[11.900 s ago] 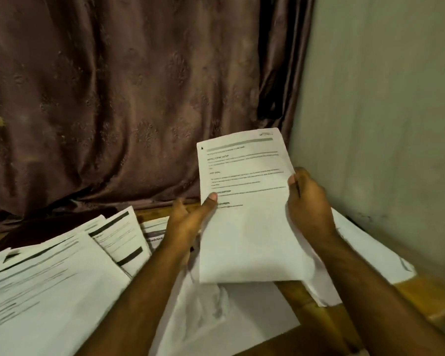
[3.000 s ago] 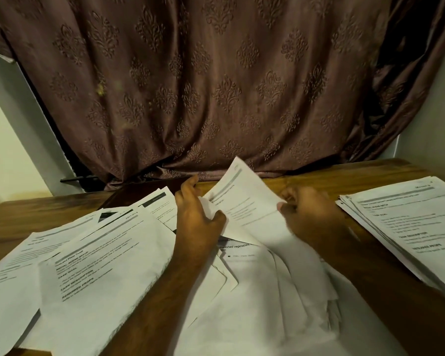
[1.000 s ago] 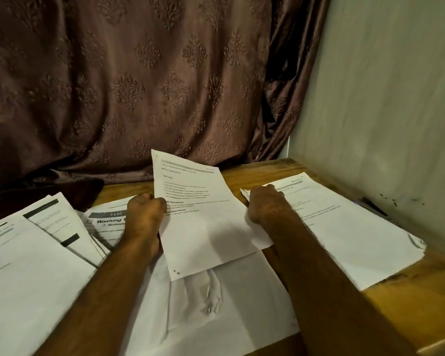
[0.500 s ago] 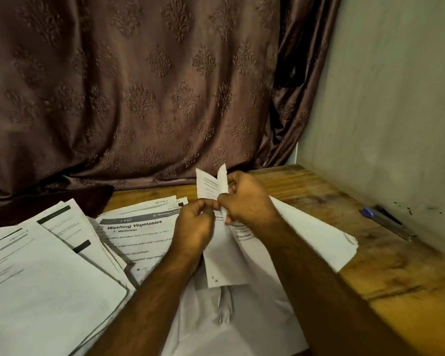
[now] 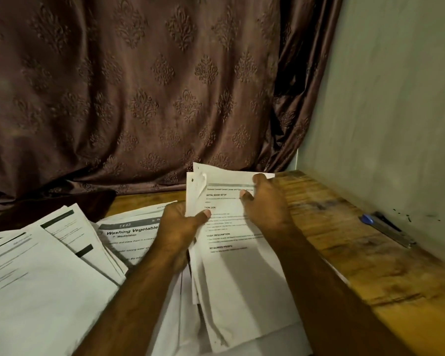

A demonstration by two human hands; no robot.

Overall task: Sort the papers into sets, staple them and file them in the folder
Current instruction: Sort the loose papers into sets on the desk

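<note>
A thin stack of white printed sheets (image 5: 231, 242) is raised above the brown wooden table (image 5: 344, 253). The left hand (image 5: 180, 227) pinches its left edge; the right hand (image 5: 265, 204) grips its top right. Left of the stack lie loose white printed pages (image 5: 49, 265); well to its right, a blue-tipped metal stapler (image 5: 385, 228).

A brown curtain (image 5: 149, 93) with an embossed floral pattern hangs behind the wooden table (image 5: 350, 253), its hem bunched on the tabletop at the left. A plain grey-green wall (image 5: 396, 98) borders the table's right side.
</note>
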